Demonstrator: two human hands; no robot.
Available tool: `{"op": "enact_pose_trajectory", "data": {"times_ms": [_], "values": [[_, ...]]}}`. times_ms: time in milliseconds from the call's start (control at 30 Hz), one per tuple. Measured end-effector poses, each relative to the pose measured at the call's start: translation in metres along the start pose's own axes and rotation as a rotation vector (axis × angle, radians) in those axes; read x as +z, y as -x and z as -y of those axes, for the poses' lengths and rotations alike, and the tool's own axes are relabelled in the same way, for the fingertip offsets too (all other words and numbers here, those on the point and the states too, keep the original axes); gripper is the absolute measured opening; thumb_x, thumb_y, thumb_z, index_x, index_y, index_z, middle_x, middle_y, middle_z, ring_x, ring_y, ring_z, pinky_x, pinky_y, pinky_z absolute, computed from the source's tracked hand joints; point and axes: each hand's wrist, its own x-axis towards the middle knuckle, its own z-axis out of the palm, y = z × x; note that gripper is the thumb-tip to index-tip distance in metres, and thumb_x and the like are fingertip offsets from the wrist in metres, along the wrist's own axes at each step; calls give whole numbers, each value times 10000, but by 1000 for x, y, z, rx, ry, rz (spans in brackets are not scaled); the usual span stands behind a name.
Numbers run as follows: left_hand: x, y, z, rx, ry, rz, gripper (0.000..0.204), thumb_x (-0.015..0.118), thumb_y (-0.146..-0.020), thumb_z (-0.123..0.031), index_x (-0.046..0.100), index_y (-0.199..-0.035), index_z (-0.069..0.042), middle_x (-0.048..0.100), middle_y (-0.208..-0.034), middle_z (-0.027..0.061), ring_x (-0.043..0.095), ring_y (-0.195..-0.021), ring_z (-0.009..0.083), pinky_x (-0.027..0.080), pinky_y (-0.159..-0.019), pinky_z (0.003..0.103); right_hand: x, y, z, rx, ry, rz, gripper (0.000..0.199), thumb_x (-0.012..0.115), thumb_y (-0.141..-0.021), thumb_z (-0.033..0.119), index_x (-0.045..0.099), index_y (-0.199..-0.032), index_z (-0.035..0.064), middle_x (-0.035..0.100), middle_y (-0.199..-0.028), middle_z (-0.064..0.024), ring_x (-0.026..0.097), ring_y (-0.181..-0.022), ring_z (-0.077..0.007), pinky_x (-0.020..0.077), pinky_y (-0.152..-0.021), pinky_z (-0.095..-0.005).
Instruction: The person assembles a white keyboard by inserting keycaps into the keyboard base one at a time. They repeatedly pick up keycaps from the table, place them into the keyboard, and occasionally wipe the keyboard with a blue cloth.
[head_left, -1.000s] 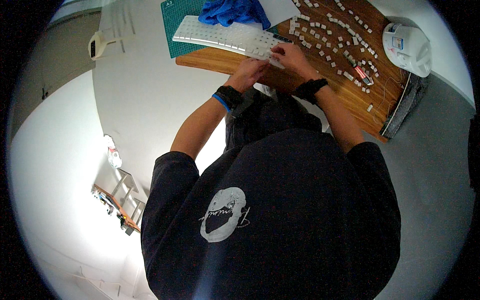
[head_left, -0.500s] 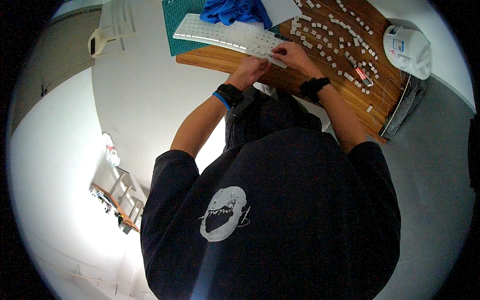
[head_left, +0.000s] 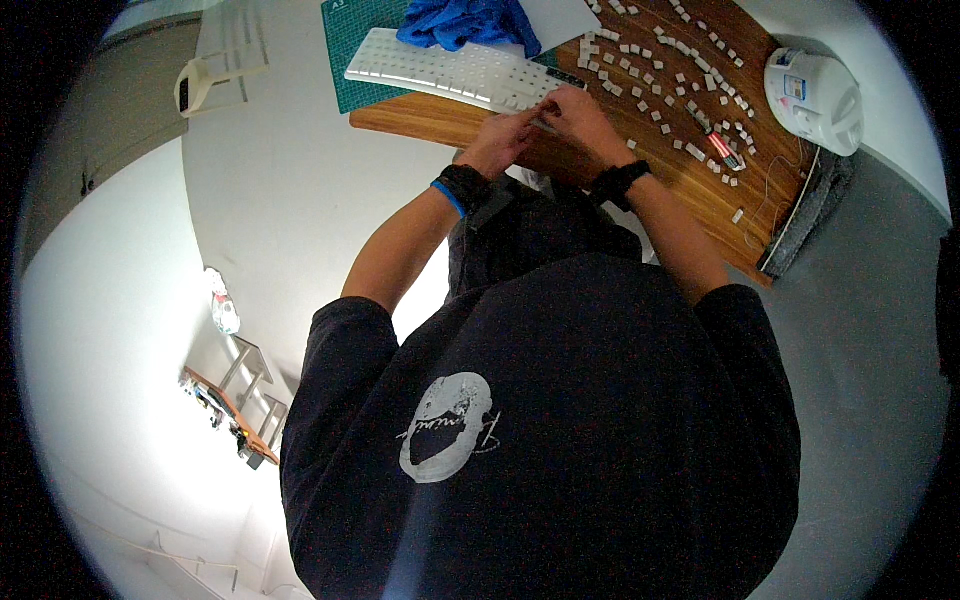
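Observation:
A white keyboard (head_left: 430, 75) lies near the table's front edge, with most of its keycaps off and a dark panel at its far right corner. My left hand (head_left: 503, 140) and my right hand (head_left: 580, 118) come together at the keyboard's right end. Their fingertips are bent inward and touch or nearly touch. Whatever they pinch is too small and hidden to make out. Loose light keycaps (head_left: 693, 150) are spread in rough rows over the wooden table to the right of my hands.
A blue cloth (head_left: 468, 22) rests against the keyboard's far side. Under the keyboard's left part is a green cutting mat (head_left: 345, 50). A red and black tool (head_left: 722, 150) lies among the keycaps on the wooden table (head_left: 690, 205). A white plastic jug (head_left: 815, 100) stands at the right edge.
My left hand has shifted a little right and away from me, bringing its fingers up to my right hand's. The right hand has turned slightly, staying over the keyboard's right end.

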Motion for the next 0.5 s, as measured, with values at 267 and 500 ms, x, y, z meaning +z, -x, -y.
{"op": "enact_pose_trajectory", "data": {"times_ms": [267,500], "values": [[22,-14,33,-444,706,-190,247,759,-895,-152,631,-959,49,658,-861,79,621,-694,188,489,-568,316,-1,3,7,-121,39,-61,143,706,-866,114,677,-960,11,643,-944,-159,631,-911,-344,520,-821,-446],[16,-6,27,-220,417,-94,269,689,-899,-102,616,-1128,18,682,-1017,113,665,-907,271,545,-746,371,1,7,11,-101,-1,-33,189,665,-874,151,627,-995,11,607,-1016,-191,591,-1008,-399,499,-898,-468]]}}
